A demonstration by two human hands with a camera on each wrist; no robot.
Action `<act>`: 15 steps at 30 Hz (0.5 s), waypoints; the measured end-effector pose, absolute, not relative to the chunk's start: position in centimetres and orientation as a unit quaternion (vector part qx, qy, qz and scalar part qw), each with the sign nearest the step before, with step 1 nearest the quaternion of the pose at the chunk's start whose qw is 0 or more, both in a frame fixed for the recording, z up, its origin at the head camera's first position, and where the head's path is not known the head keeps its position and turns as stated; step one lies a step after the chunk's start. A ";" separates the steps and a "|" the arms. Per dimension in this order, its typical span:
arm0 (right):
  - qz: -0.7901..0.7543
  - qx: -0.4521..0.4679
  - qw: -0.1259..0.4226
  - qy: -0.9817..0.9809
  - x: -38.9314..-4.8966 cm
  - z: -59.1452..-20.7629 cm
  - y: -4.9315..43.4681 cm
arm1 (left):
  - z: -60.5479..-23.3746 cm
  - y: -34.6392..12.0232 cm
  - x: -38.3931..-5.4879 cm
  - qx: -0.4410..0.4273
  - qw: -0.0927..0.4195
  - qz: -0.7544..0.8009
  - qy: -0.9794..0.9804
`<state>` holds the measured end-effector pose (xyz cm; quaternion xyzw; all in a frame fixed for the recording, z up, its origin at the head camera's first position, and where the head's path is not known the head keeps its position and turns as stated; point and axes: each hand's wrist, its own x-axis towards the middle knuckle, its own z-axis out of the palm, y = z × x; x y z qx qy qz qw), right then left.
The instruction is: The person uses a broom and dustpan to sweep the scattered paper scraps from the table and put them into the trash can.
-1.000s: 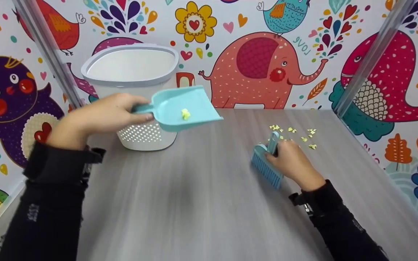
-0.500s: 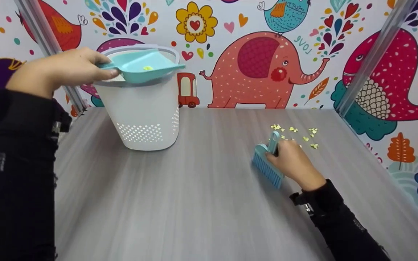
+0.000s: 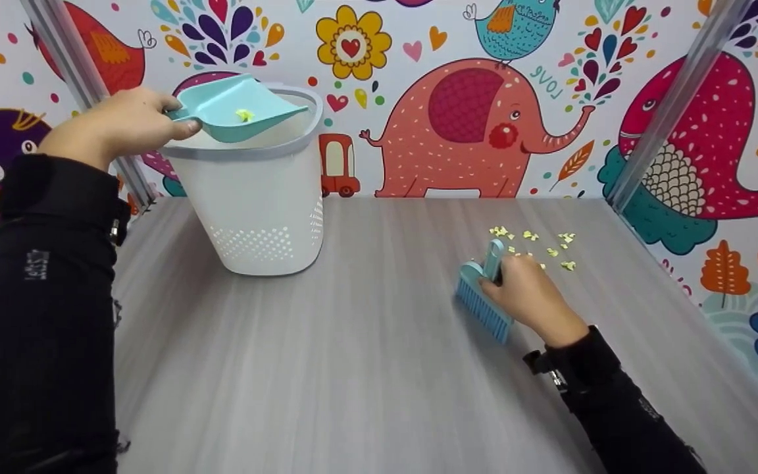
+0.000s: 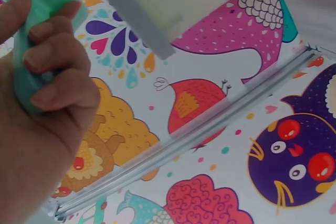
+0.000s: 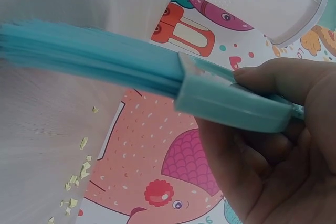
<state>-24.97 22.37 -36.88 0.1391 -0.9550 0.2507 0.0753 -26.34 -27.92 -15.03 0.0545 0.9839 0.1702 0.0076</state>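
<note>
My left hand [image 3: 130,122] grips the handle of a light blue dustpan [image 3: 221,99], its fingers curled round the handle in the left wrist view. A small clump of yellow paper scraps [image 3: 245,116] lies in the pan. The dustpan is over the open top of a white bin [image 3: 254,197] with a grey rim, tilted a little. On the right, my right hand [image 3: 529,289] holds a blue hand brush [image 3: 484,299] by its handle, bristles towards the table. Beyond that hand, several yellow scraps [image 3: 553,251] lie scattered on the table.
The grey wood-grain table [image 3: 366,342] runs back to walls printed with cartoon animals [image 3: 471,145]. Metal corner posts [image 3: 675,105] stand at the back left and back right. The bin stands at the table's back left.
My left hand has carried the dustpan left and up from in front of the bin to over its opening, the yellow scraps still in it. The right hand and brush have stayed in place.
</note>
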 end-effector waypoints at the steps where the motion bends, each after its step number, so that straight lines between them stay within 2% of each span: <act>1: 0.251 0.138 0.076 -0.955 -24.9 -36.9 22.3 | -15.2 -28.0 -26.4 0.050 0.005 0.171 0.984; 6: 0.247 0.140 0.082 -0.955 -24.8 -36.8 22.2 | -15.8 -28.4 -26.7 0.035 -0.015 0.149 0.988; 15: 0.243 0.135 0.072 -0.958 -24.8 -36.8 22.0 | -16.4 -28.2 -27.0 0.007 -0.089 0.083 0.993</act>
